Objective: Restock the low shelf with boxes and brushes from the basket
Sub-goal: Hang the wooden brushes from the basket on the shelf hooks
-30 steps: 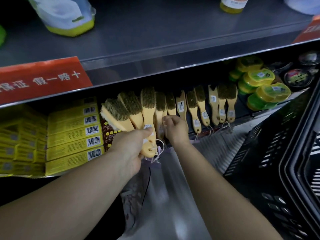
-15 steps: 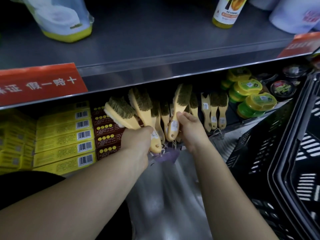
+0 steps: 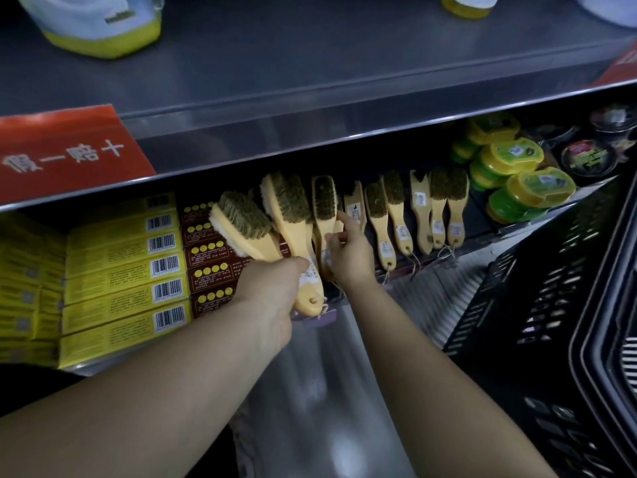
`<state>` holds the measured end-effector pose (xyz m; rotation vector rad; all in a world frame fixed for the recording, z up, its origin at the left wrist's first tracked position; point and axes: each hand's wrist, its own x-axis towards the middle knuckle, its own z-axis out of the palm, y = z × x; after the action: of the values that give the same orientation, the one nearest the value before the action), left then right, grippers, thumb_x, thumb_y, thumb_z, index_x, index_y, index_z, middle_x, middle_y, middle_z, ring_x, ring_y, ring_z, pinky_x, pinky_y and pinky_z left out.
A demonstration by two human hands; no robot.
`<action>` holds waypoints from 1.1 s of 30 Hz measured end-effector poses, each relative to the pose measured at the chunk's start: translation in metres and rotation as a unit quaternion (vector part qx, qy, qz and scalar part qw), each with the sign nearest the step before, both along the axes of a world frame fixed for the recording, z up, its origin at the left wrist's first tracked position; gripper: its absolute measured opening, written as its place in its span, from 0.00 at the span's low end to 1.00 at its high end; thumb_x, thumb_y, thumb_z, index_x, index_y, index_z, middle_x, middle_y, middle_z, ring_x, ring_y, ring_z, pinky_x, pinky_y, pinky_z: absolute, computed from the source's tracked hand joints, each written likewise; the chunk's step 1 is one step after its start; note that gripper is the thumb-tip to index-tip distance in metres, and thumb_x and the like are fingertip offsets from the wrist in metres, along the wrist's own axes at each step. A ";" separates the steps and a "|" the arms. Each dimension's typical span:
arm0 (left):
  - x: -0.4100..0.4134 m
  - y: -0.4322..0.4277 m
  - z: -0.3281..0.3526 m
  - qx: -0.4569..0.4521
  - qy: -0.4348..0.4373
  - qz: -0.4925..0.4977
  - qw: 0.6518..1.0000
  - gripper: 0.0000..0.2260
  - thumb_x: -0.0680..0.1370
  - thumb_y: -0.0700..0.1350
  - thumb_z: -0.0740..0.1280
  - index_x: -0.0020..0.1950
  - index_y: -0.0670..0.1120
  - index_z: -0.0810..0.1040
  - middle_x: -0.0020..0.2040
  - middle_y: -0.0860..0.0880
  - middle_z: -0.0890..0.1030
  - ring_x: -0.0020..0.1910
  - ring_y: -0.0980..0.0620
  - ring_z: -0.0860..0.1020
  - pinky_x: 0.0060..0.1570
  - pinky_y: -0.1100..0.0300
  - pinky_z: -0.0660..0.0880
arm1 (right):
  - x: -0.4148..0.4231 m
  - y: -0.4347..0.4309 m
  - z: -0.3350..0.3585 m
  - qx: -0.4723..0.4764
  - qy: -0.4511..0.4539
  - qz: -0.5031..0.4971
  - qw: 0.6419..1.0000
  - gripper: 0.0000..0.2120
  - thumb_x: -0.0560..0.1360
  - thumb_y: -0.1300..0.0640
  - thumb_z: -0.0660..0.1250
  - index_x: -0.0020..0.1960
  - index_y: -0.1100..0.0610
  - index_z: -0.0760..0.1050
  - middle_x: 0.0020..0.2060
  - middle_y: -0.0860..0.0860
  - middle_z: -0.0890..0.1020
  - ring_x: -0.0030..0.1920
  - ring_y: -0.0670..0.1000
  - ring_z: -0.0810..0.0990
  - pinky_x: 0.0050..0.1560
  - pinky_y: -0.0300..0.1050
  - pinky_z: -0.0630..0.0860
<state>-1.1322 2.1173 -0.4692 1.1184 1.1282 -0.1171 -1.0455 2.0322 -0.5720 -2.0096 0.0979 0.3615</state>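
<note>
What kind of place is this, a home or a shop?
Most likely a shop aisle: a red printed strip on the steel shelf edge, stacked yellow boxes showing barcodes, rows of tagged brushes, and a black basket alongside.

Red sign, green tins beside black jars

Running dim overall, with light falling from above and in front onto the grey upper shelf and both forearms, and leaving the recess of the low shelf in deep shadow behind the brushes. Showing soft glare on the shiny grey surface between the arms, while crushing the black basket at right into near-featureless dark. Bending straight shelf edges toward the corners through wide-angle distortion, smearing the red sign lettering and the yellow boxes at left, and keeping only the centre moderately sharp.
</note>
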 end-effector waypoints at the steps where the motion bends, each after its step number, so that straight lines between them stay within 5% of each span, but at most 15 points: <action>1: 0.001 0.000 -0.001 0.003 -0.002 0.001 1.000 0.04 0.74 0.38 0.68 0.47 0.43 0.75 0.42 0.43 0.79 0.36 0.46 0.78 0.29 0.58 0.74 | -0.001 -0.001 -0.002 0.001 0.005 -0.008 1.000 0.20 0.80 0.61 0.57 0.71 0.51 0.65 0.38 0.41 0.75 0.53 0.47 0.78 0.48 0.40 0.73; 3: 0.003 0.001 -0.002 0.006 -0.006 0.001 1.000 0.04 0.75 0.37 0.68 0.47 0.43 0.75 0.43 0.44 0.79 0.37 0.46 0.78 0.31 0.56 0.75 | -0.002 -0.001 -0.003 -0.001 0.008 -0.015 1.000 0.19 0.80 0.62 0.56 0.70 0.53 0.65 0.44 0.47 0.79 0.54 0.49 0.77 0.43 0.34 0.71; 6: 0.005 -0.002 -0.002 0.007 -0.011 -0.007 1.000 0.03 0.75 0.37 0.68 0.46 0.43 0.75 0.43 0.43 0.79 0.36 0.46 0.78 0.33 0.55 0.76 | 0.000 -0.001 -0.004 -0.026 0.003 -0.007 1.000 0.19 0.79 0.61 0.57 0.70 0.54 0.65 0.53 0.57 0.79 0.53 0.54 0.77 0.52 0.41 0.72; 11: 0.007 -0.006 -0.005 0.003 -0.024 -0.008 1.000 0.06 0.75 0.37 0.68 0.50 0.42 0.75 0.41 0.44 0.79 0.34 0.47 0.77 0.31 0.55 0.76 | 0.000 0.002 -0.001 -0.101 -0.017 0.064 0.993 0.21 0.80 0.57 0.58 0.72 0.50 0.64 0.50 0.56 0.80 0.50 0.57 0.78 0.53 0.56 0.76; 15: 0.009 -0.007 -0.006 -0.007 -0.029 -0.013 0.999 0.04 0.74 0.37 0.69 0.42 0.43 0.75 0.36 0.45 0.78 0.29 0.48 0.77 0.18 0.62 0.72 | 0.002 0.002 0.000 -0.135 -0.020 0.089 0.987 0.22 0.79 0.56 0.59 0.73 0.51 0.61 0.56 0.57 0.79 0.53 0.58 0.77 0.53 0.55 0.76; 21: 0.012 -0.005 -0.010 -0.021 -0.016 -0.030 0.999 0.06 0.74 0.39 0.71 0.41 0.43 0.74 0.40 0.41 0.79 0.32 0.43 0.77 0.20 0.59 0.73 | 0.000 -0.007 0.018 -0.101 -0.012 0.060 0.993 0.19 0.80 0.54 0.58 0.69 0.56 0.66 0.60 0.57 0.75 0.57 0.57 0.76 0.55 0.48 0.73; 24: 0.013 -0.004 -0.011 -0.021 -0.019 -0.038 0.999 0.06 0.73 0.39 0.71 0.41 0.42 0.74 0.40 0.41 0.79 0.33 0.42 0.77 0.28 0.56 0.74 | -0.012 -0.014 0.042 0.055 0.040 0.009 0.998 0.15 0.80 0.47 0.57 0.53 0.56 0.78 0.45 0.52 0.81 0.47 0.52 0.79 0.45 0.45 0.73; 27: 0.013 -0.005 -0.012 -0.017 -0.036 -0.039 0.998 0.05 0.73 0.38 0.71 0.41 0.44 0.76 0.38 0.43 0.79 0.33 0.44 0.77 0.30 0.57 0.73 | -0.028 -0.020 0.059 0.209 0.137 0.058 0.967 0.13 0.76 0.46 0.64 0.42 0.54 0.80 0.39 0.52 0.80 0.42 0.52 0.77 0.44 0.45 0.73; 30: 0.011 -0.009 -0.010 -0.014 -0.053 -0.047 0.997 0.03 0.75 0.40 0.69 0.41 0.46 0.77 0.36 0.46 0.80 0.31 0.48 0.78 0.28 0.59 0.74 | -0.033 -0.022 0.063 0.263 0.140 0.086 0.951 0.09 0.76 0.56 0.65 0.38 0.54 0.78 0.33 0.51 0.79 0.35 0.48 0.78 0.37 0.40 0.75; 33: 0.014 -0.006 -0.006 -0.012 -0.059 -0.020 0.998 0.03 0.76 0.41 0.68 0.43 0.45 0.77 0.36 0.48 0.78 0.31 0.53 0.76 0.22 0.63 0.72 | -0.021 -0.034 0.060 0.271 0.149 0.003 0.951 0.08 0.77 0.57 0.64 0.40 0.55 0.78 0.37 0.53 0.81 0.41 0.54 0.79 0.47 0.53 0.79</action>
<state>-1.1178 2.1111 -0.4751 1.1127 0.9972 -0.0936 -1.0665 1.9982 -0.5116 -1.4022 0.1618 0.6222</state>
